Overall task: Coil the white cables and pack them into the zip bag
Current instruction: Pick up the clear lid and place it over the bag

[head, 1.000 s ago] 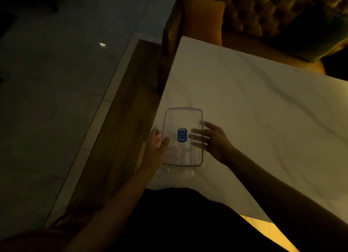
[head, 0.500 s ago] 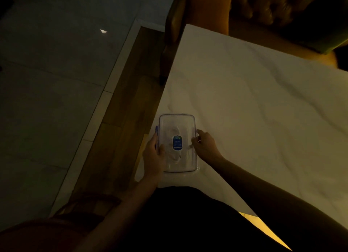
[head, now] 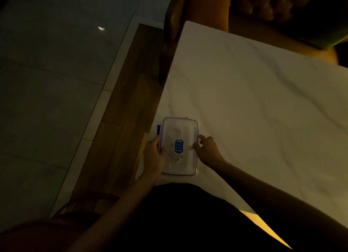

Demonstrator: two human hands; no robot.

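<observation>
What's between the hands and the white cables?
The clear lid, seated on the clear box; pale cable-like shapes show through it. The left hand grips the box's left edge, the right hand touches its right edge. No zip bag is in view.

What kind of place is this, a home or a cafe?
Probably a dim lounge or cafe, though it could be a home: a pale marble-look table, a buttoned sofa behind it, and a floor of tiles edged with wood strips.

White cables (head: 176, 134), dim, inside clear lidded box (head: 190, 164) flat on table (head: 244, 101).
</observation>
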